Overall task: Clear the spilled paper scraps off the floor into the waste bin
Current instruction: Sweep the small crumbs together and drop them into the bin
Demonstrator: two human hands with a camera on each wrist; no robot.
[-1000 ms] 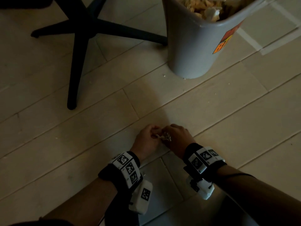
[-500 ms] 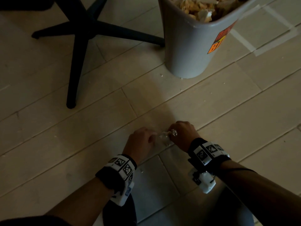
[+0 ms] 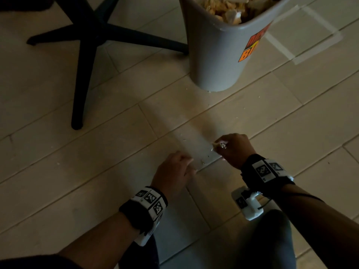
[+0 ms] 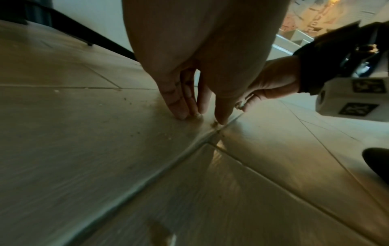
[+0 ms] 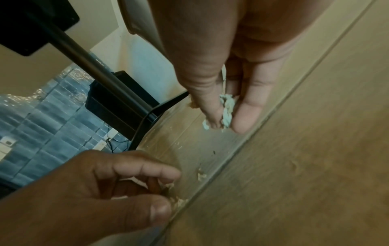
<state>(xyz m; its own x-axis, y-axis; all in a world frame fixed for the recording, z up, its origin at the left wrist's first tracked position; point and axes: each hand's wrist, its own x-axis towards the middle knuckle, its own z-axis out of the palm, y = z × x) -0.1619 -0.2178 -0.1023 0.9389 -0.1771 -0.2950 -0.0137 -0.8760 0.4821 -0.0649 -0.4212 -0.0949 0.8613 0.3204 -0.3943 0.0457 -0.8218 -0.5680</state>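
Pinching scraps [image 5: 227,106], the right hand [image 3: 235,148] could shed crumbs if loosened; left hand [image 3: 172,171], fingers extended, touches floor [image 3: 97,171] bits.

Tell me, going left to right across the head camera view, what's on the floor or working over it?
Chair base → left hand → right hand, pinching paper scraps. The waste bin stands farther back, overlapping both hands' span.
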